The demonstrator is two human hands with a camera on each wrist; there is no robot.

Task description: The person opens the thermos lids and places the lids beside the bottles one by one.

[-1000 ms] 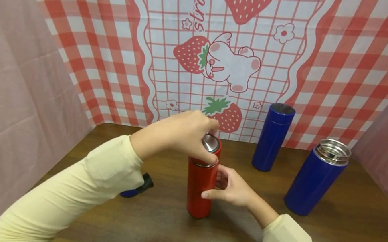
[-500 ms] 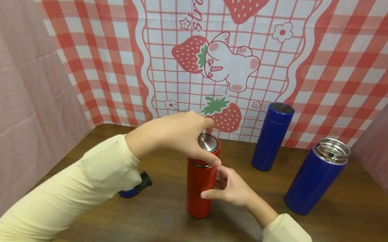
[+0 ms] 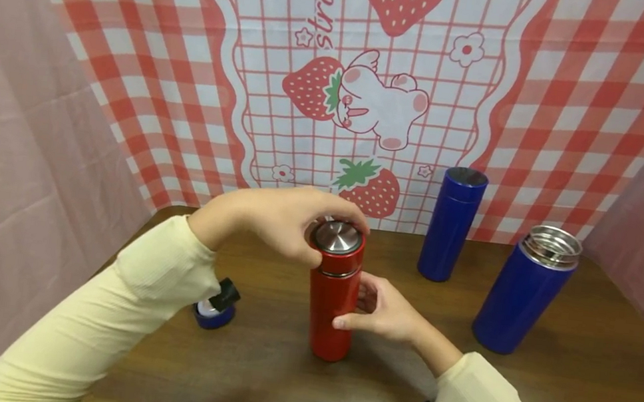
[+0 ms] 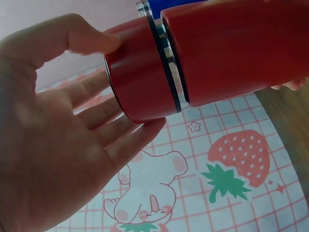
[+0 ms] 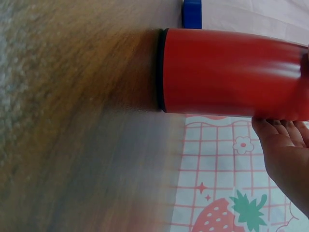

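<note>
A red thermos (image 3: 330, 316) stands upright on the wooden table in the head view. My left hand (image 3: 274, 218) reaches over its top and holds the red lid (image 3: 340, 262) by the sides, thumb near and fingers behind. Brushed metal covers the lid's top. In the left wrist view the thumb (image 4: 104, 43) presses the lid's edge, and a silver band (image 4: 173, 65) shows in the gap between lid and body. My right hand (image 3: 383, 312) grips the body from the right side. The thermos base sits on the table in the right wrist view.
A slim blue thermos (image 3: 451, 230), capped, stands at the back right. Right of it is a wider blue thermos (image 3: 520, 306) with its steel mouth uncovered. A blue lid (image 3: 215, 317) lies on the table at the left, partly hidden by the left wrist's black camera (image 3: 225, 294).
My left hand has turned around the lid: the thumb has moved left along its front and the fingers now show at its far right. My right hand stays on the body.
</note>
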